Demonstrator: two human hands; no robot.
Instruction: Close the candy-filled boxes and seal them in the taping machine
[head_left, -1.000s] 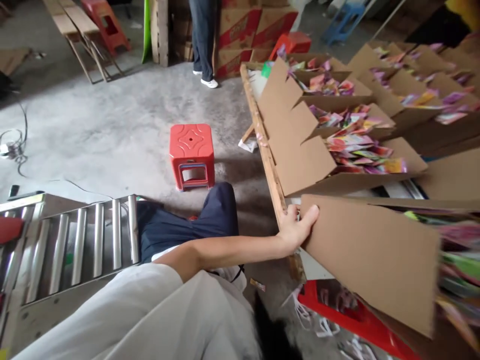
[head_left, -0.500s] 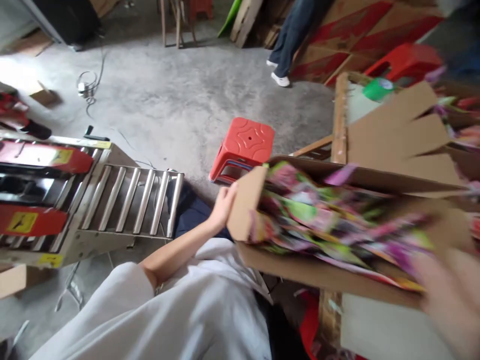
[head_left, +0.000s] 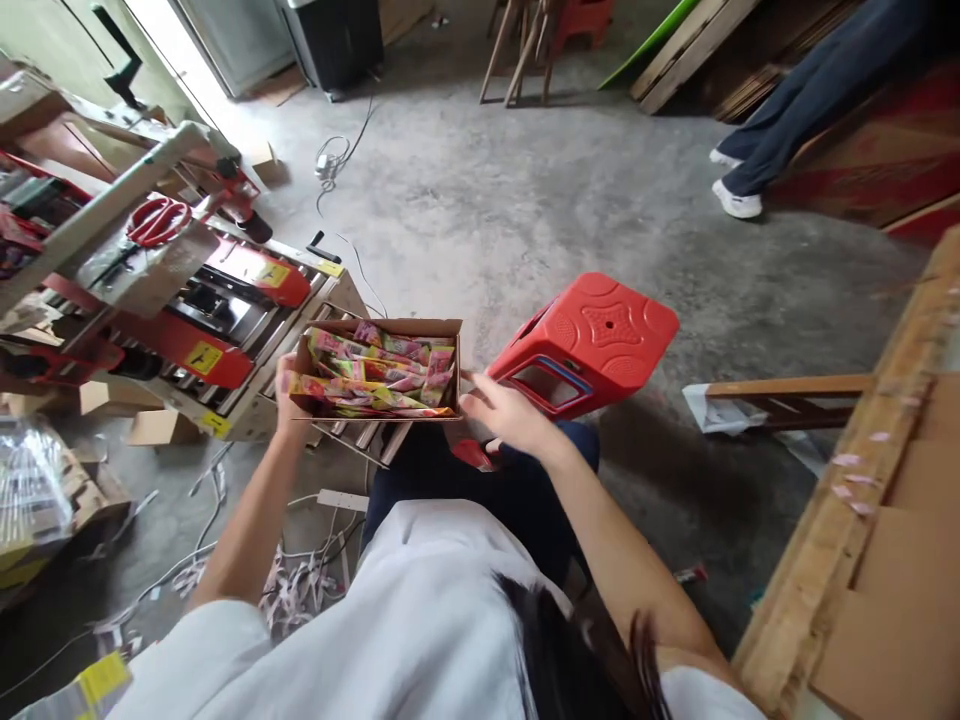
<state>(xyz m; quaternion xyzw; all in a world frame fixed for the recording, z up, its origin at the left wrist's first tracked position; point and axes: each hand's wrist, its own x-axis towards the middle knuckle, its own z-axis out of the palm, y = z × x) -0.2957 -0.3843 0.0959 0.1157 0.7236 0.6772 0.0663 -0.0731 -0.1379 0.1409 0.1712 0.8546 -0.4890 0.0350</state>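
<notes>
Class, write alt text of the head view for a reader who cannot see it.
A person's left hand grips an open cardboard box of colourful packets, right hand touching its other side, between a machine and a red stool.

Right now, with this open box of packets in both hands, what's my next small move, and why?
Probably lower the box onto the rollers. Your left hand grips its left end, your right hand touches its right end, and it hangs just above those rollers, beside the machine.

Packets (head_left: pixel 375 375) in box (head_left: pixel 420 328); stool (head_left: pixel 589 340) right.
</notes>
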